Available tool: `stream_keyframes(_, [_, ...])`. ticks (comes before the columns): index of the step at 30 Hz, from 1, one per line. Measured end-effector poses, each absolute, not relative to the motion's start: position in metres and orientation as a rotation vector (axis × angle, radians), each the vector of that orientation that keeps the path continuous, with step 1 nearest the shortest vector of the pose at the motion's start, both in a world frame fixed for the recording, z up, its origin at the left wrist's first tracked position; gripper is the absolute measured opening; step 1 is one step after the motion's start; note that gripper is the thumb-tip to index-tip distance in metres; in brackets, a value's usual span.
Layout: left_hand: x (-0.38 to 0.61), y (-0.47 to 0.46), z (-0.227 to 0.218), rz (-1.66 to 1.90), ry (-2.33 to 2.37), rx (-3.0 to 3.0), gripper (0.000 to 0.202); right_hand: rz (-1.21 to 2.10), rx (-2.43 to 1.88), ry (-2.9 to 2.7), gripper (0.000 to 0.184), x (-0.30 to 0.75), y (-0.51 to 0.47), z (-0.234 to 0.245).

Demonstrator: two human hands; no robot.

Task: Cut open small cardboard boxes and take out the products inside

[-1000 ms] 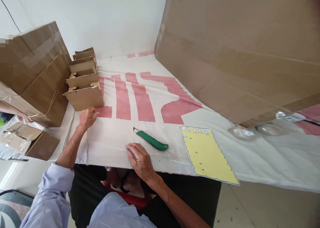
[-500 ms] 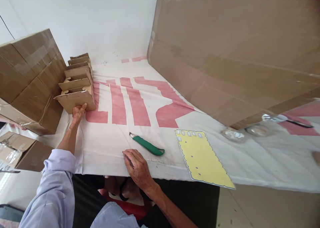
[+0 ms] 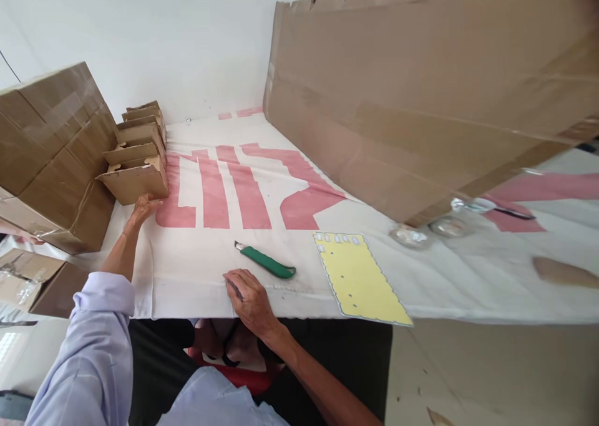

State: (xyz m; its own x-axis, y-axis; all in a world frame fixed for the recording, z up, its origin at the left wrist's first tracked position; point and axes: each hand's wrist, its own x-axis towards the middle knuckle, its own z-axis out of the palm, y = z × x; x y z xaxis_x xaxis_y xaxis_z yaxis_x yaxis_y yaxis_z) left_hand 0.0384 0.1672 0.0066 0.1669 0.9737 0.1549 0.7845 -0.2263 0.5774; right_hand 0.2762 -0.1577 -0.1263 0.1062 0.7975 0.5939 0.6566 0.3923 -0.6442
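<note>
My left hand is at the lower front of the nearest small open cardboard box, its fingers stretched out and touching or very close to the front panel. That box heads a row of several small cardboard boxes with their flaps up. Near the table's front edge rests my right hand, fingers curled; something dark and thin shows at them, too hidden to name. Just beyond it lies a green utility knife, blade tip out, not touched. A yellow scallop-edged card lies further right.
Large taped cartons stand at the left, with a smaller carton below them. A big cardboard box fills the back right. Clear plastic-wrapped items and a dark slim tool lie beside it on the white-and-red cloth.
The view has shifted slightly to the right. My left hand's fingers have loosened from their hold on the front panel of the nearest box. My right hand stays curled by the table edge.
</note>
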Motion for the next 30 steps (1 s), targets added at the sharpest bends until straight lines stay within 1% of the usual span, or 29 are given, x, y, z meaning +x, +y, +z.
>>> stream_keyframes(4, [0.052,0.127,0.014,0.589,1.585,2.101,0.038,0.189,-1.310,-1.624,0.027,0.278,-0.156,-0.125])
stream_keyframes(8, [0.061,0.067,0.015,0.601,1.449,2.116,0.040,0.182,-1.303,-1.639,0.030,0.278,-0.155,-0.124])
stream_keyframes(12, [0.061,0.006,0.004,0.670,1.336,2.099,0.035,0.034,-1.301,-1.605,0.028,0.293,-0.154,-0.114])
stream_keyframes(16, [0.056,-0.044,-0.012,0.729,1.281,2.027,0.030,-0.150,-1.488,-1.542,0.025,0.331,-0.146,-0.108])
stream_keyframes(18, [0.055,-0.065,-0.020,0.757,1.261,1.980,0.027,-0.186,-1.623,-1.546,0.028,0.351,-0.143,-0.113])
stream_keyframes(22, [0.055,-0.102,-0.034,0.815,1.254,1.870,0.022,-0.145,-1.817,-1.605,0.033,0.373,-0.145,-0.133])
stream_keyframes(26, [0.057,-0.128,-0.050,0.862,1.298,1.776,0.017,-0.116,-1.832,-1.651,0.031,0.375,-0.152,-0.149])
stream_keyframes(30, [0.049,-0.145,-0.060,0.893,1.353,1.723,0.015,-0.110,-1.823,-1.713,0.029,0.374,-0.156,-0.152])
